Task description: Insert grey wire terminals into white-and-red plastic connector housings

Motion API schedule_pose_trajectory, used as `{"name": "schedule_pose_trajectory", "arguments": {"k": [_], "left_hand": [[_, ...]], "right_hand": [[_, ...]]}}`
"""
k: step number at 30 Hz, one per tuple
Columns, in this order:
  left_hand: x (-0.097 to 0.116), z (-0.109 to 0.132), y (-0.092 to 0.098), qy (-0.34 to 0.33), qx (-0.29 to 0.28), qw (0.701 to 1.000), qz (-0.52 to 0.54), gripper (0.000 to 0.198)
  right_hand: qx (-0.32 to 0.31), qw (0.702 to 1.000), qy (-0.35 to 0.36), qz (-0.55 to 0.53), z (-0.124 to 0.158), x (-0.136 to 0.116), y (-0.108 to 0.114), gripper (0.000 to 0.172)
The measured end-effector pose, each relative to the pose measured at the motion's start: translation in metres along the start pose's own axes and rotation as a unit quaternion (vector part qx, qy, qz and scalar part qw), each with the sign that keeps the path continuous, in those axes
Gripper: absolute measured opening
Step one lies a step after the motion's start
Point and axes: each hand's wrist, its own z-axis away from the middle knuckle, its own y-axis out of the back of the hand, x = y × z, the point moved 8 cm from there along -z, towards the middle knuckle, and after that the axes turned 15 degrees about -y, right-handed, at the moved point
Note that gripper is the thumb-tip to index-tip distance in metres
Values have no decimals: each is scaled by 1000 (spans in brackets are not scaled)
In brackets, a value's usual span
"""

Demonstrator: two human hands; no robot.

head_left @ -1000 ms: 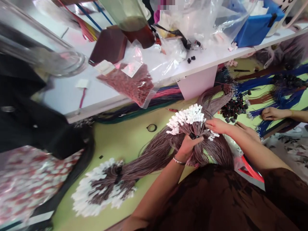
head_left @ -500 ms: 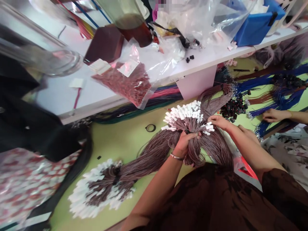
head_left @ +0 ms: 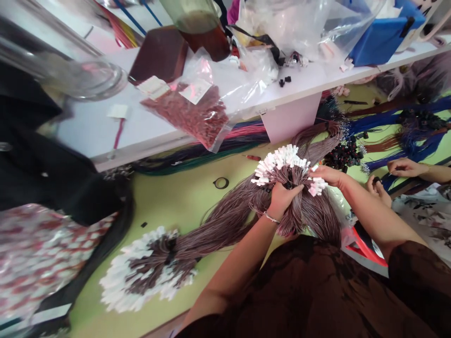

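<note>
My left hand (head_left: 283, 199) is closed round a thick bundle of brown wires (head_left: 299, 211), just below their fanned ends. White connectors (head_left: 280, 163) cap those ends and spread above the hand. At the right side of the fan, my right hand (head_left: 324, 175) has its fingers pinched by a white connector, with a few more connectors (head_left: 318, 186) hanging just below them. A second tied bundle of brown wires (head_left: 207, 239) lies to the left, its white connectors (head_left: 123, 281) spread over the green table.
A roll of black tape (head_left: 221, 182) lies on the green table (head_left: 176, 197). Behind it runs a white shelf (head_left: 141, 145) bearing a bag of small red parts (head_left: 197, 112), a jar of dark liquid (head_left: 202, 33) and a blue bin (head_left: 384, 40). Another person's hands (head_left: 405, 166) are at the right by blue wires.
My left hand and the held wire bundle have shifted slightly right, and the connector fan has turned. My right hand has moved a little right and stays at the fan's edge.
</note>
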Motion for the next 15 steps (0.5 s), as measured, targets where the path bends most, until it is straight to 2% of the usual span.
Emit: {"name": "schedule_pose_trajectory", "arguments": {"k": [2, 5, 7, 9, 11, 13, 15], "left_hand": [[8, 1, 8, -16, 16, 994, -110, 38], [22, 10, 11, -3, -44, 960, -278, 38], [41, 12, 6, -38, -77, 942, -323, 39], [65, 8, -8, -118, -102, 945, -288, 33], [82, -1, -28, -181, -140, 951, -208, 49], [84, -12, -47, -192, -188, 952, -142, 63], [78, -23, -59, -182, -219, 952, -110, 56]], "right_hand": [[12, 999, 4, -41, 0, 1, 2, 36], [27, 996, 22, -87, -4, -1, -4, 34], [37, 993, 39, -107, -8, -4, -10, 33], [40, 991, 53, -117, -11, -8, -14, 30], [36, 990, 61, -120, -14, -11, -17, 28], [42, 993, 68, -88, -15, -15, -16, 26], [111, 991, 72, -3, -14, -17, -4, 26]]}}
